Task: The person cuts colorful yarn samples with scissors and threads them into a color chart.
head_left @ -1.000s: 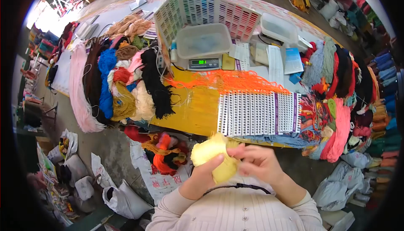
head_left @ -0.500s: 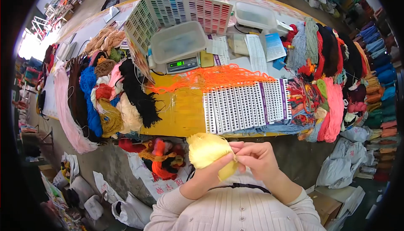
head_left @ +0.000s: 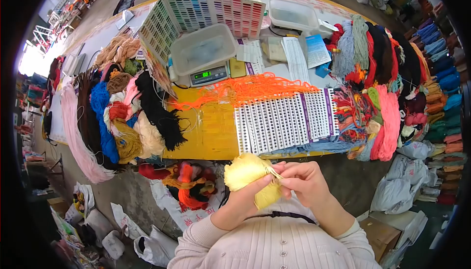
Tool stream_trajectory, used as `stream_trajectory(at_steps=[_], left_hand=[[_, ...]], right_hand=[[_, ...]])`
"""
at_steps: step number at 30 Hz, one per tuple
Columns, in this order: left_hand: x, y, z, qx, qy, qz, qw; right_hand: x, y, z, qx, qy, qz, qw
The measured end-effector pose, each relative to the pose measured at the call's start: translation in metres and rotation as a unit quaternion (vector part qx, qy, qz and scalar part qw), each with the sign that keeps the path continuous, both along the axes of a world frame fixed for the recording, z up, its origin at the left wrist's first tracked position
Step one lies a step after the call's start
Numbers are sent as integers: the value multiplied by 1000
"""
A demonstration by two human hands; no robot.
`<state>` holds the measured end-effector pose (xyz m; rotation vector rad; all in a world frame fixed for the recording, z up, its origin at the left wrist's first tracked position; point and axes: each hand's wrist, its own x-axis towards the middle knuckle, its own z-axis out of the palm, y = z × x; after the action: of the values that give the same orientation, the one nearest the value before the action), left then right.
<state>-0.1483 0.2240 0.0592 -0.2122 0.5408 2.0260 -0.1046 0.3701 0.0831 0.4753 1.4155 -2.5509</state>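
Yellow yarn (head_left: pixel 245 172) | by the counter's (head_left: pixel 211 139) near edge | left hand (head_left: pixel 240 201): fingers clamped on it | right hand (head_left: pixel 305 183): fingers pinching side strands (head_left: pixel 275 173) | firm left hold, gentle pinch should limit tangling

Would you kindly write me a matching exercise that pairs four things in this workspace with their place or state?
1. Yellow yarn
2. Orange yarn
3. Digital scale
4. Colour chart

A. Lying by the far edge of the dotted white cards
B. Standing, panels at an angle
C. Held by the left hand and right hand
D. Showing a lit green readout

Pairs: 1-C, 2-A, 3-D, 4-B
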Motion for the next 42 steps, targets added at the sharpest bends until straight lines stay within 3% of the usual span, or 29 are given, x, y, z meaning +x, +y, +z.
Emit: stream_trajectory(at_steps=[2,5,11,22,28,32,34,37,42], left_hand=[[-2,2,6,-16,-41,11,999],[-4,0,4,50,-12,0,999],[-2,2,0,-5,0,15,1000],[-1,1,-16,32,4,53,998],[-3,2,-17,-22,13,61,998],[-2,1,-19,-14,30,72,997],[-3,0,-22,0,-13,76,997],[-3,0,-19,10,-45,80,996],[-4,-2,-26,7,4,68,998]], right_hand=[[-2,0,1,-34,1,-7,999],[-3,-1,-1,-45,0,-11,999],[-2,1,-5,-32,-14,15,999],[-7,4,2,-55,-62,40,996],[-8,-8,-4,21,-22,51,998],[-14,-1,4,-20,-92,8,996],[-15,1,5,-66,-93,-8,993],[-13,0,-3,70,-105,65,990],[-19,-11,1,69,-81,28,994]])
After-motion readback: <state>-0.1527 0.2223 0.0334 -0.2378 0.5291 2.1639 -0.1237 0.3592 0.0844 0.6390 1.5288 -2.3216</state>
